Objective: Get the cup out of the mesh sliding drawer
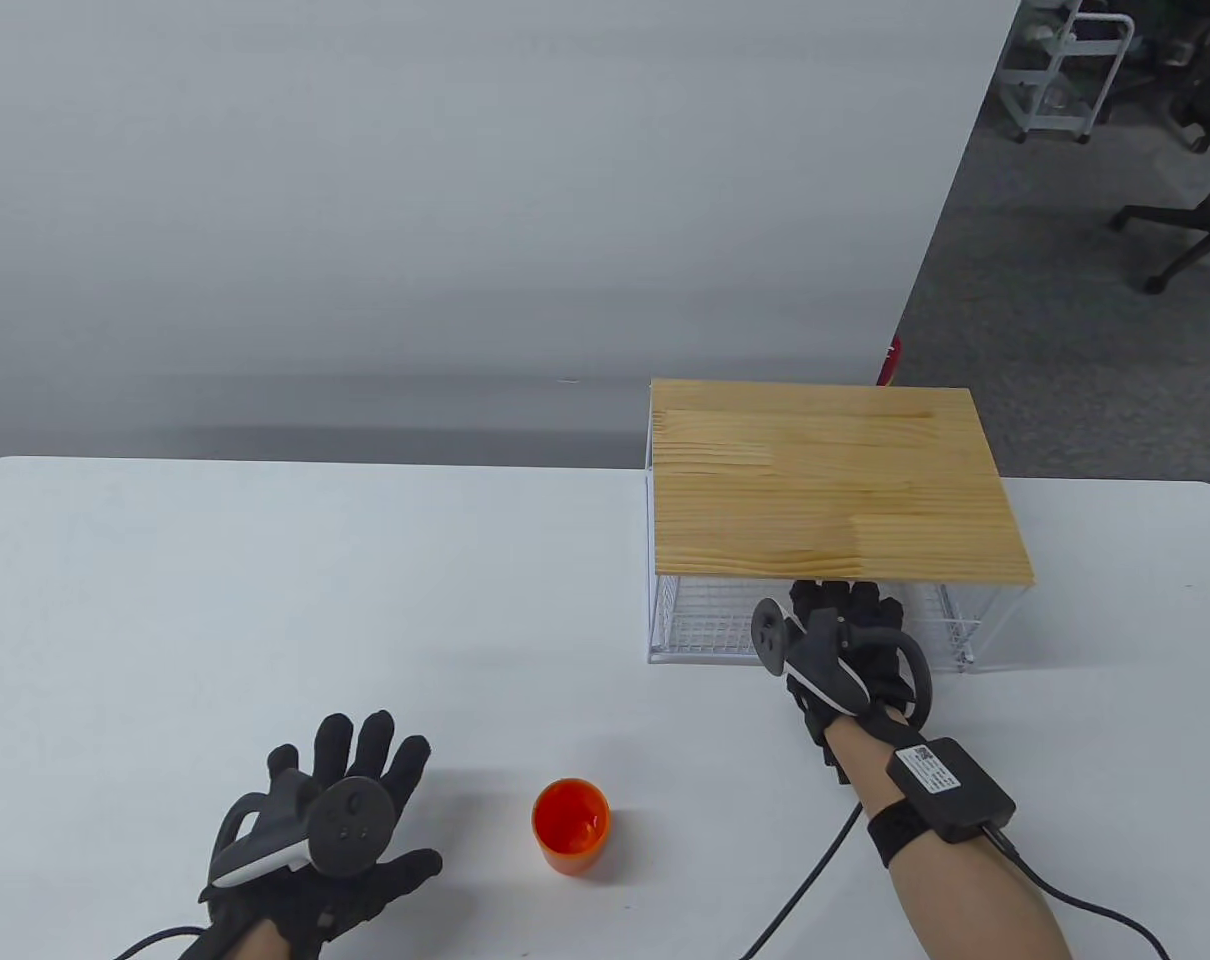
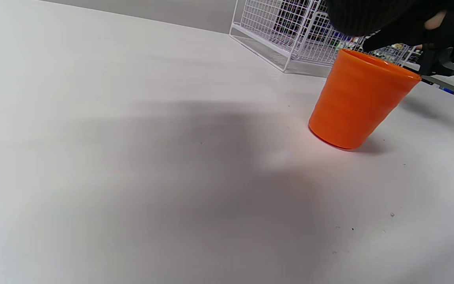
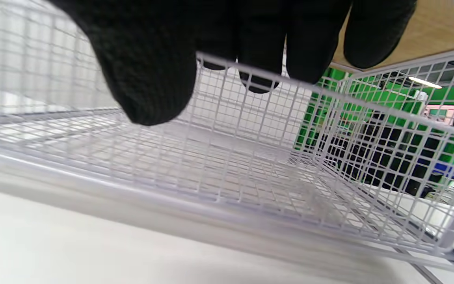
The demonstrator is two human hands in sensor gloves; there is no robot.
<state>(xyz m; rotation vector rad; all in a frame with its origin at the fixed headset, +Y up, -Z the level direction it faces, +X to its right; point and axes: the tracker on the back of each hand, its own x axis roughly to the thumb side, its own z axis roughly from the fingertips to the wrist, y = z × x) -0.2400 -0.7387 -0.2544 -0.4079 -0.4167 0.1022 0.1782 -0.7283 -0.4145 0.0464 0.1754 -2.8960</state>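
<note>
An orange cup [image 1: 571,825] stands upright on the white table, outside the drawer; it also shows in the left wrist view [image 2: 359,100]. My left hand [image 1: 365,780] hovers just left of the cup with fingers spread, holding nothing. The white mesh drawer [image 1: 705,625] sits under a wooden top [image 1: 825,490]. My right hand [image 1: 845,620] is at the drawer's front. In the right wrist view its fingers [image 3: 258,47] hook over the front rim wire [image 3: 369,106], thumb outside. The drawer basket [image 3: 231,165] holds nothing.
The wire frame with the wooden top stands at the table's back right. The table's right edge is near the frame. Cables trail from my right wrist across the table's front. Office chairs and a cart stand on the floor beyond.
</note>
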